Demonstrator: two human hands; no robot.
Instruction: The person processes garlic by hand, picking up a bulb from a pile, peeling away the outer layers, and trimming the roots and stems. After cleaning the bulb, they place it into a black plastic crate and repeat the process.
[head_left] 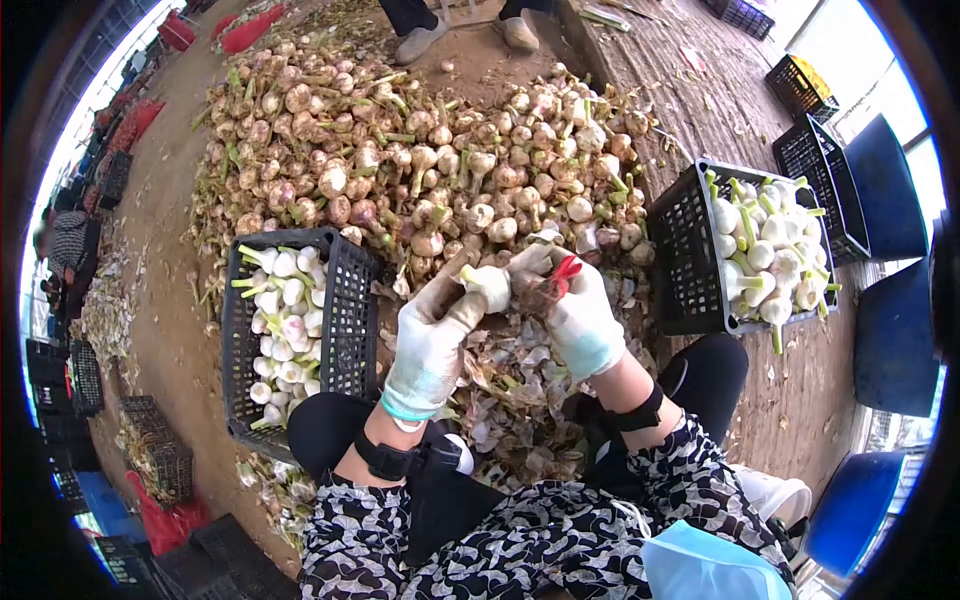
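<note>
Both hands wear white, dirt-stained gloves and meet at the middle of the view. My left hand (435, 335) pinches a peeled white garlic bulb (488, 286) between thumb and fingers. Close beside the bulb, my right hand (570, 310) is closed, with something red (565, 272) showing at its fingers; the rest of what it holds is hidden. Behind the hands lies a big heap of unpeeled garlic (400, 170). Loose skins (520, 400) cover the ground below them.
Black crates of cleaned white garlic stand at the left (350, 320) and right (690, 260). Another person's shoes (420, 42) are beyond the heap. Blue tubs (897, 340) and more crates line the right side. A white bucket (775, 497) sits by my right elbow.
</note>
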